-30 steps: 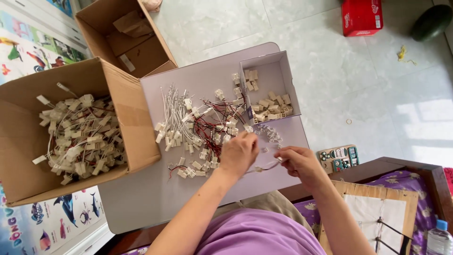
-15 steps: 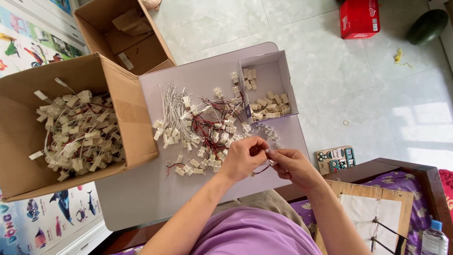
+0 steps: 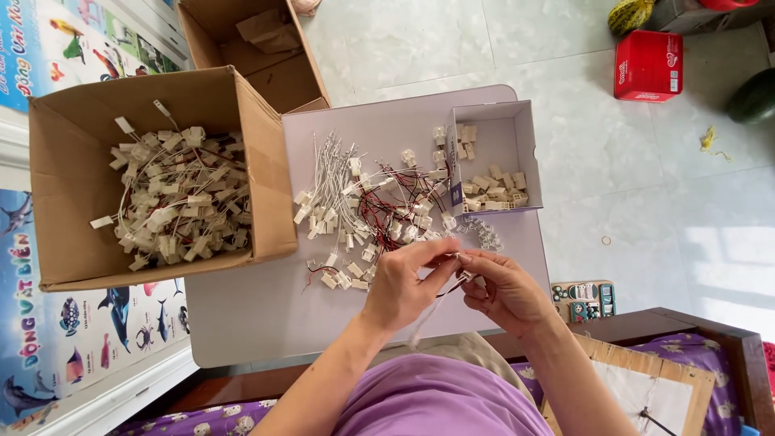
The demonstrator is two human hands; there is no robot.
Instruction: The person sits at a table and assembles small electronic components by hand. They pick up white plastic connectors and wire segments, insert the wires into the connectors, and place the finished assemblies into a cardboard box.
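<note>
Wire lead [image 3: 449,284] w/ red strands sat pinched btwn left hand [image 3: 404,287] & right hand [image 3: 508,291], both grips closed tight; best kept taut, steady above surface [image 3: 266,315].

Item count, bench area

Two hands [image 3: 452,282]; two brown cardboard boxes [image 3: 258,161]; one small white box [image 3: 494,153]; one red crate [image 3: 648,66]; connectors and wire leads [image 3: 363,210] too numerous to count.

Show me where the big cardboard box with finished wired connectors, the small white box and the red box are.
big cardboard box [image 3: 270,173], head view, on its right wall.
small white box [image 3: 496,129], head view, on its bare inner floor.
red box [image 3: 648,67], head view, on its top face.
</note>
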